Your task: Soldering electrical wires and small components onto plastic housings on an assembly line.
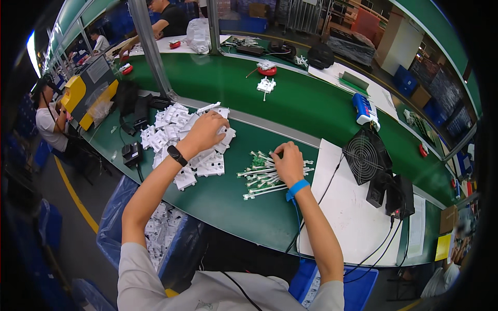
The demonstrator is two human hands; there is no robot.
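My left hand (208, 130), a dark band on its wrist, reaches over the right side of a heap of white plastic housings (168, 129). Its fingers curl down onto a housing (226, 137) at the heap's edge; the fingertips are partly hidden. My right hand (289, 163), with a blue strap (297, 188) at the wrist, is over a bundle of white cables with small green circuit boards (261, 180). Thumb and forefinger come together in a pinch at the bundle's far side. What lies between them is too small to tell.
A conveyor with a green belt (223, 78) runs beyond a metal rail, carrying white assemblies (266, 85). At right, a black fan (361, 155) and black power adapters (399, 197) stand by a white sheet. A blue-lined bin (116, 207) of white parts sits below left.
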